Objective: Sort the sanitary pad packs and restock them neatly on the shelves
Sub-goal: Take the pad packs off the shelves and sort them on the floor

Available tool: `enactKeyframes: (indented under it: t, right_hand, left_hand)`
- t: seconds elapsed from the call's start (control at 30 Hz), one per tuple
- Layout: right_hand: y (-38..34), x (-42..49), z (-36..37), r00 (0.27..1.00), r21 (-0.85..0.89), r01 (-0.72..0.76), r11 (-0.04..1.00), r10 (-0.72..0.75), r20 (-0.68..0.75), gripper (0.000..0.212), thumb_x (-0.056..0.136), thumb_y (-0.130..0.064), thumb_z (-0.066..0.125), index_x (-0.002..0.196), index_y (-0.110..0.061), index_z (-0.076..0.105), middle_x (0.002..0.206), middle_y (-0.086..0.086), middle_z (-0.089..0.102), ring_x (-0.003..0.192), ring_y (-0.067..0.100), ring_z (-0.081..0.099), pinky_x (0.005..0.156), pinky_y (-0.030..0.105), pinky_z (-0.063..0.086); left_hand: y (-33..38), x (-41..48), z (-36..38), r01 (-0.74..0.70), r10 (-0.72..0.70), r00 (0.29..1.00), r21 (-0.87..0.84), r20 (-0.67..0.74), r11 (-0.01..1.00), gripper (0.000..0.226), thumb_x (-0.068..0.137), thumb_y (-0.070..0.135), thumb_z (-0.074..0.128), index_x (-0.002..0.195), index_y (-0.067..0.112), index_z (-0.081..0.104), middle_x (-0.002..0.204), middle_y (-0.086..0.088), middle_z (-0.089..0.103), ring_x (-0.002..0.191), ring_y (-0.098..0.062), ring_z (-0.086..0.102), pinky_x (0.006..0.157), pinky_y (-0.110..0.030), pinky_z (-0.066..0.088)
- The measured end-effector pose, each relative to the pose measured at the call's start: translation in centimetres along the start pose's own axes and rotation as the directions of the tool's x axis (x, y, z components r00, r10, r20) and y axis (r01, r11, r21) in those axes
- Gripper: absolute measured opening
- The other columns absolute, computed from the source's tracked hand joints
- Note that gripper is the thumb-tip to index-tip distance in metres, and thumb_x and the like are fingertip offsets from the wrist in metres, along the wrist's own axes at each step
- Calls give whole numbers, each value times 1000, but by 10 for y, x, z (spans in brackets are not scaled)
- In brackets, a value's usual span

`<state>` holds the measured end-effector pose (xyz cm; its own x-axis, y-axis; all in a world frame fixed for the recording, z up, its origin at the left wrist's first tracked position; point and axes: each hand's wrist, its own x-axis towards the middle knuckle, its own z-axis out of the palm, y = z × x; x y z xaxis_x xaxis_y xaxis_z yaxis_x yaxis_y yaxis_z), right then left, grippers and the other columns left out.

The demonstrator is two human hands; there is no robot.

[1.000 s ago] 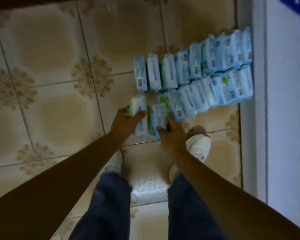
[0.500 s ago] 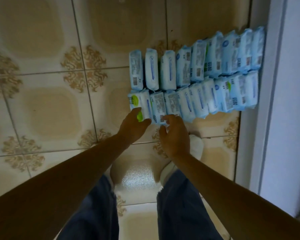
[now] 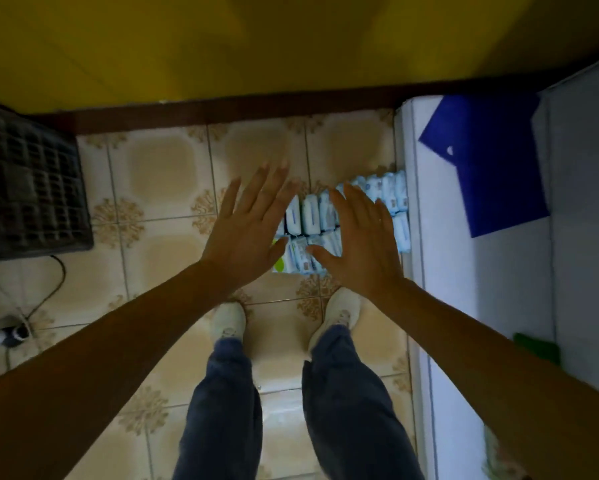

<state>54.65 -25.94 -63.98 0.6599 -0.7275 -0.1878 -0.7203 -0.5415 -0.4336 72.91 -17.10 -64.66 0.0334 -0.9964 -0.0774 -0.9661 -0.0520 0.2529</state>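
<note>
Both your arms reach forward toward 12 o'clock, bare to the elbow. Your left hand [image 3: 248,233] is flat, palm down, fingers spread. Your right hand [image 3: 362,244] mirrors it just beside, thumb pointing to 9 o'clock. Both hands are empty.

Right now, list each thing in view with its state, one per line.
Left hand: open, fingers spread, holding nothing.
Right hand: open, fingers spread, holding nothing.
Pad packs: on the floor in two rows, partly hidden by the hands.
Blue sheet: lying flat on the white surface.
Black crate: on the floor; contents unclear.
</note>
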Motion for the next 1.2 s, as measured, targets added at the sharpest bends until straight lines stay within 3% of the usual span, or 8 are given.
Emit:
enactKeyframes:
  t: [0.13,0.27,0.47,0.63,0.9,1.0,1.1,1.2]
  right_hand:
    - [-54,-23,-125,982,-98,43,994,-61,-181,85,80,-64,51,143,-8,37,145,18,43,134,34,39,110,56,27]
    - [-97,-79,-216,931,-261,-1,965,-94,-352,83,84,-63,54,146,-11,34,151,16,36,142,31,28,115,52,19]
    - [-132,-187,-292,827,-384,-337,860,75,-557,81,79,-41,73,144,-14,35,152,15,35,140,30,30,114,50,17]
    - [-141,-280,-341,655,-325,-573,752,182,-733,81,73,-32,77,142,-14,39,150,14,38,138,31,35,114,50,22]
    - [-143,-443,-392,365,-83,-720,689,273,-890,67,84,-39,60,144,-18,35,151,10,37,140,24,31,114,47,19]
    - [-141,-514,-403,305,-32,-741,671,293,-906,61,88,-44,49,142,-18,37,149,9,40,139,23,32,112,46,21]
    - [-134,-590,-413,262,-33,-780,624,279,-924,58,88,-43,48,139,-17,40,147,9,42,137,23,34,111,45,22]
    - [-121,-658,-430,215,-30,-826,563,264,-940,61,86,-39,57,140,-16,40,147,10,41,136,25,35,112,46,26]
  left_hand:
    - [29,0,-131,-16,12,989,-30,-147,999,80,89,44,52,151,8,17,158,-17,18,146,-34,14,115,-56,11]
    - [80,-4,-228,-229,209,942,-46,-262,972,76,89,45,48,150,8,23,158,-15,20,146,-31,14,114,-56,16]
    - [160,-8,-326,-585,562,765,28,-315,811,84,88,41,60,152,14,12,160,-6,8,148,-27,8,116,-50,12]
    - [242,-30,-373,-779,756,546,114,-360,617,76,86,39,57,149,12,25,158,-10,23,146,-26,19,115,-50,24]
    - [409,-97,-406,-905,870,335,132,-361,403,75,90,53,41,151,16,18,159,-4,19,145,-21,19,114,-44,24]
    - [482,-135,-413,-950,879,244,80,-410,302,76,89,54,44,151,17,18,159,-1,17,146,-18,18,116,-42,19]
    - [556,-174,-426,-972,881,159,83,-446,218,77,86,52,43,150,18,18,159,-4,20,145,-20,18,116,-46,23]
    - [617,-205,-438,-976,874,131,96,-468,198,74,86,50,42,149,16,22,157,-7,25,144,-24,25,113,-49,28]
